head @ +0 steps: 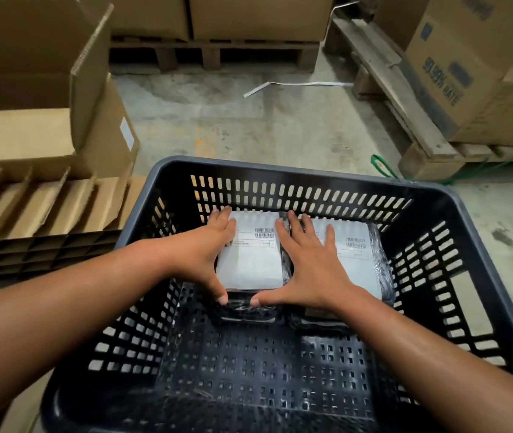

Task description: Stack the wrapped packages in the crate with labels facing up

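Presently, fingers: the left hand [210, 245] lies with fingers spread flat over the left edge of the near-left package, thumb hooked under its front corner; the right hand [306, 264] mirrors it, fingers splayed across the seam between two packages, thumb tucked at the same front edge. Both hands are clamped on one item from either side.

Item held: flat rectangular package wrapped in clear film, white paper label with barcode uppermost [253, 254]. Location: far half of the crate, label up, apparently resting on a darker wrapped package below it.

Neighbouring item: second film-wrapped package with white barcode label [355, 254], touching the first on its right, also label up.

Container: dark grey slotted plastic crate [280, 170], near half of its perforated floor bare.

Handling, judged: block looks stiff and holds its edges, moderately weighty given the two-handed grip. Film is glossy, likely slippery; palms on the sides with thumbs under the front lip suit it better than pinching the wrap, which could tear or slide.

Surroundings: brown cardboard cartons [39, 129] at left, wooden pallet [405, 98] at right, concrete floor [249, 120].
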{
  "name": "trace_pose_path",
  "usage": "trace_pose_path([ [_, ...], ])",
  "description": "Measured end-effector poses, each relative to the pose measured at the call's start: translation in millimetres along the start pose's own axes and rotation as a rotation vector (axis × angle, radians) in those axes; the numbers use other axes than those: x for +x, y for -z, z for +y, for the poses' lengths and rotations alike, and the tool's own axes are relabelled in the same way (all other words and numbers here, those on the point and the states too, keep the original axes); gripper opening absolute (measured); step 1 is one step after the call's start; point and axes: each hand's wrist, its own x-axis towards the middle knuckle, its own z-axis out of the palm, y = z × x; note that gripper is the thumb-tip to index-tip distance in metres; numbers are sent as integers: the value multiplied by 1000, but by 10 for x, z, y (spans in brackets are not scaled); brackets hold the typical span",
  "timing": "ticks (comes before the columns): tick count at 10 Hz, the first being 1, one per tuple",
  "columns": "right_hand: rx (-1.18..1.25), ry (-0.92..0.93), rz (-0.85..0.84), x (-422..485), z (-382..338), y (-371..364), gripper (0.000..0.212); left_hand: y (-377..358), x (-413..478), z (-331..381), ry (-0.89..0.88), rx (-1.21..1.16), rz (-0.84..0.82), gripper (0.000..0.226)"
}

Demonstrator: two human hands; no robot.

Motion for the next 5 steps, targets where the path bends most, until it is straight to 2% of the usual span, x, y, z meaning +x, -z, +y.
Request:
trace_pose_path([
  [2, 33, -11, 24, -43, -49, 31, 156, 39, -57, 63, 26, 3, -12, 159],
  [4, 22, 18, -102, -115, -87, 263, 154, 183, -205, 200, 69, -14, -51, 162],
  [5, 73, 58, -258, -55, -61, 795, 123, 279, -215, 343, 94, -39, -64, 150],
])
